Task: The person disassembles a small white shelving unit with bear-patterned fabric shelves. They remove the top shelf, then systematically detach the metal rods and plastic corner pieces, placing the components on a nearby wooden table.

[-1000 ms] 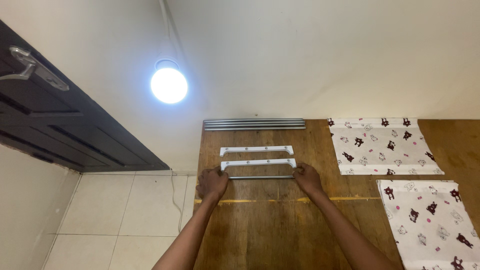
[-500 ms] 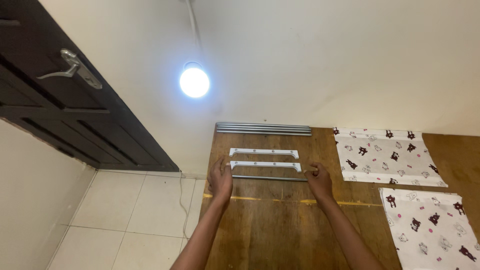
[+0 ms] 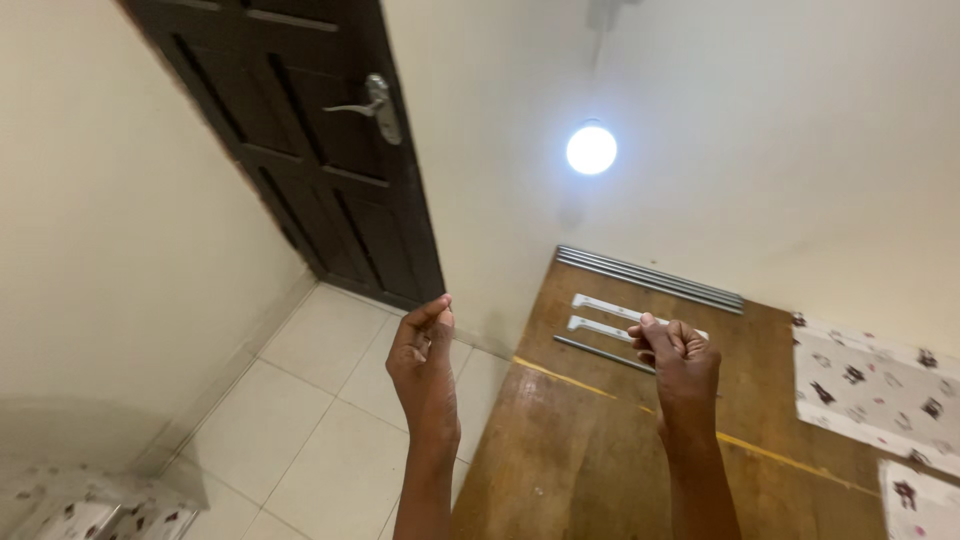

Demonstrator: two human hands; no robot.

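Observation:
My left hand (image 3: 422,352) is raised over the table's left edge, above the tiled floor, with thumb and fingers curled together and nothing visible in it. Loosely fisted and also empty, my right hand (image 3: 679,360) hovers over the wooden table (image 3: 580,450). Just beyond the right hand lie two white brackets (image 3: 606,304) (image 3: 598,326) and a thin grey rod (image 3: 598,354), all flat on the table. Neither hand touches them.
A bundle of metal rods (image 3: 650,276) lies along the table's far edge by the wall. Patterned fabric pieces (image 3: 880,385) rest at the right. A dark door (image 3: 310,150) with a lever handle, a lit bulb (image 3: 591,148) and more patterned fabric (image 3: 80,512) at lower left.
Both hands let go of the rod and bracket and lifted off the table. The view swung left and upward, bringing the door and floor into sight.

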